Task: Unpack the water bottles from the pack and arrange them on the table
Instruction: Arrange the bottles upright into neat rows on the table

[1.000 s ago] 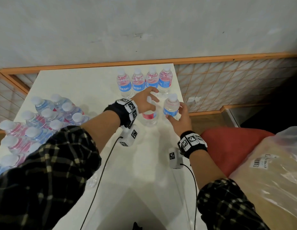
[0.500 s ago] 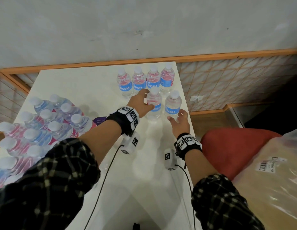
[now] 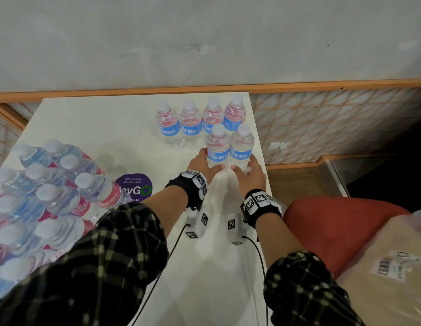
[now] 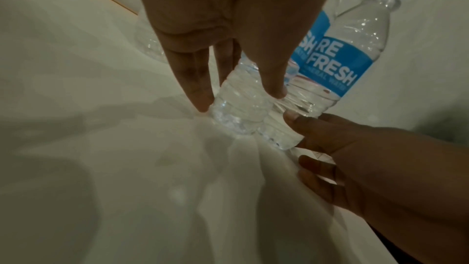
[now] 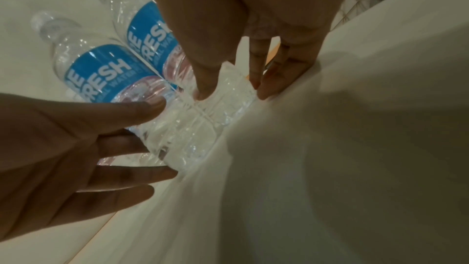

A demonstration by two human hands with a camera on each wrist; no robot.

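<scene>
Moving in since before, the right grip [image 3: 249, 172] touched one clear plastic water bottle with a blue label [image 3: 241, 147] and the left grip [image 3: 202, 164] its twin [image 3: 217, 147], fingers straight, bottles upright on the white counter [image 3: 99, 128].

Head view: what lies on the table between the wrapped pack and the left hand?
A round purple sticker beside the pack, then bare table to the left hand; head view only.
</scene>
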